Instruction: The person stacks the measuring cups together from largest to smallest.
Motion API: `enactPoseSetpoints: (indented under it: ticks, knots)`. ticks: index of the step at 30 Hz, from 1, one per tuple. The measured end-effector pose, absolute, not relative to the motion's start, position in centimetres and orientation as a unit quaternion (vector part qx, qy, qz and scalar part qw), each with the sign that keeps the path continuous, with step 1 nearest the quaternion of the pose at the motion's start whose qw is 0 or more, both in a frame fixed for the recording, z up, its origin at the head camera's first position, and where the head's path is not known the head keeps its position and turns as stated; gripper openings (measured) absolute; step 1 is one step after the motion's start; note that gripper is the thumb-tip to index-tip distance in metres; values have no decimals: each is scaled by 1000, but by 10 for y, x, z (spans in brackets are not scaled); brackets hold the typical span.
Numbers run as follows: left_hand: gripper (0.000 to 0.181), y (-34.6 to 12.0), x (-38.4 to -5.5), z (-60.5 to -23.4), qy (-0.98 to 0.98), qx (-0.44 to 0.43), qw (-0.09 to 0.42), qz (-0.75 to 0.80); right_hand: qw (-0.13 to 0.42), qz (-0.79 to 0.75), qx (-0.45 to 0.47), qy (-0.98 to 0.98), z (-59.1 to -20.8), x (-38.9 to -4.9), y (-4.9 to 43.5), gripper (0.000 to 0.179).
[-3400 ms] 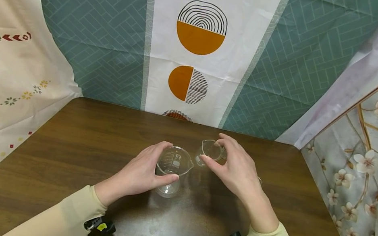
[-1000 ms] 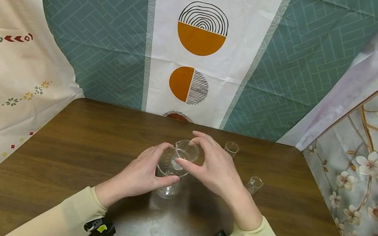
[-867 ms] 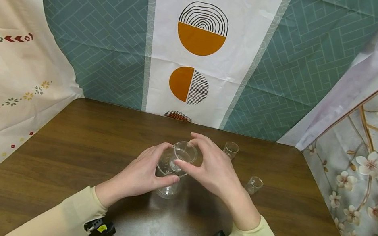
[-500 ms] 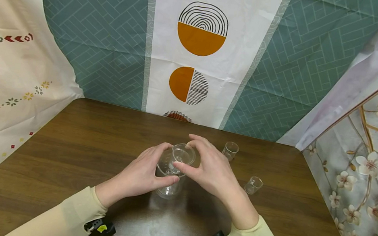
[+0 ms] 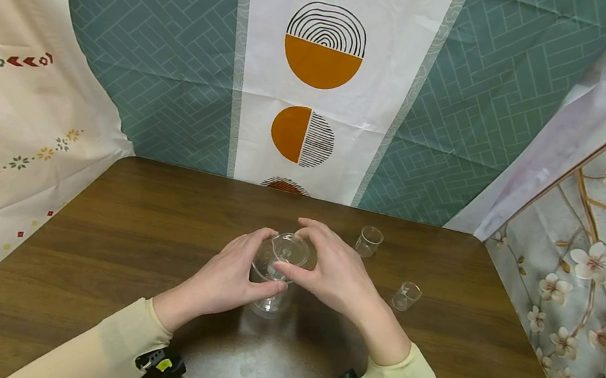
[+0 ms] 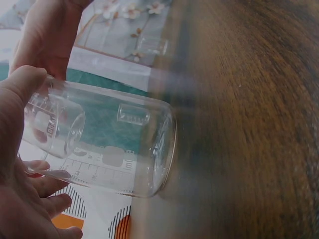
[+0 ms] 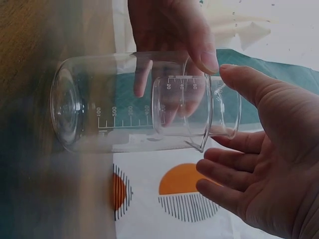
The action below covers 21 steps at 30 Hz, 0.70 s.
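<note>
A large glass beaker (image 5: 269,305) stands upright on the table, its white volume scale showing in the right wrist view. My left hand (image 5: 226,272) grips it near the rim from the left, thumb in front and fingers behind. With my right hand (image 5: 337,276) I hold a smaller glass beaker (image 5: 292,249) by its upper edge between thumb and fingers. That smaller beaker (image 7: 227,104) is upright and partway inside the large one's mouth, its base well above the large beaker's bottom and its rim still above the large rim.
Two tiny glass beakers stand on the brown wooden table (image 5: 169,221) to the right: one beaker (image 5: 369,242) farther back, the other beaker (image 5: 407,297) nearer my right forearm. Patterned cloths hang behind the table (image 5: 180,66) and along both sides.
My right hand has carried the smaller beaker left from beside the large beaker, then down into its mouth. The left hand stays in place. Both tiny beakers have come into sight from behind the right hand.
</note>
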<state>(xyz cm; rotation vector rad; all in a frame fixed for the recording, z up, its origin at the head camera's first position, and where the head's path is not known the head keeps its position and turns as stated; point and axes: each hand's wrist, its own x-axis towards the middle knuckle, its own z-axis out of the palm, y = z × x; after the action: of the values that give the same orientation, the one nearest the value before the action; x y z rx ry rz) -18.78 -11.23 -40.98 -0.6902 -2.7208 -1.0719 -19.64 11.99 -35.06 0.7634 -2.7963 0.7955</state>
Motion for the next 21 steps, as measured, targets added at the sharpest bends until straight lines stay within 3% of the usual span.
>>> enactPoseSetpoints:
  ticks: [21]
  knots:
    - [91, -112, -188, -410, -902, -228, 64, -360, 48, 259, 257, -930, -355, -199, 119, 53]
